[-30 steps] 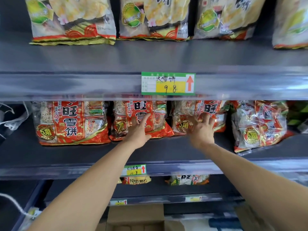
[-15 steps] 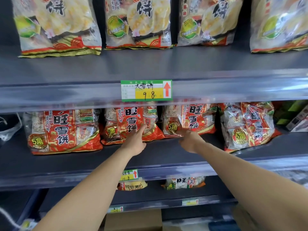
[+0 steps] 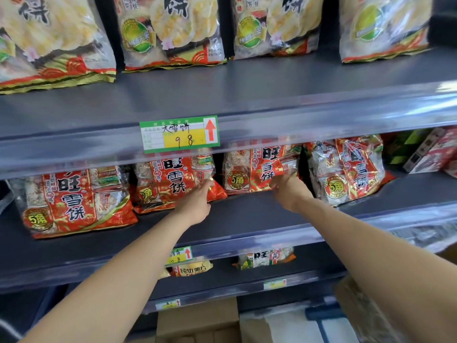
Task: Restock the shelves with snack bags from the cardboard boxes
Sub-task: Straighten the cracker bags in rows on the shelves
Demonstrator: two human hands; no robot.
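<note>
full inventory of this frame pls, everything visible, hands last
shelves: several tiers, grey, across the frame
pale yellow snack bags: four, top shelf, upright in a row
red snack bags: four, middle shelf, in a row
lower-shelf bags: two, one yellow, one red and white, next shelf down
other packs: count unclear, green and red-white, far right of the middle shelf
price tags: at least four, green and yellow, on the shelf front edges
cardboard box: one, brown, bottom centre below the shelves
left hand: bare, fingers touching the second red bag's lower right
right hand: bare, at the third red bag's lower right; grip unclear
</note>
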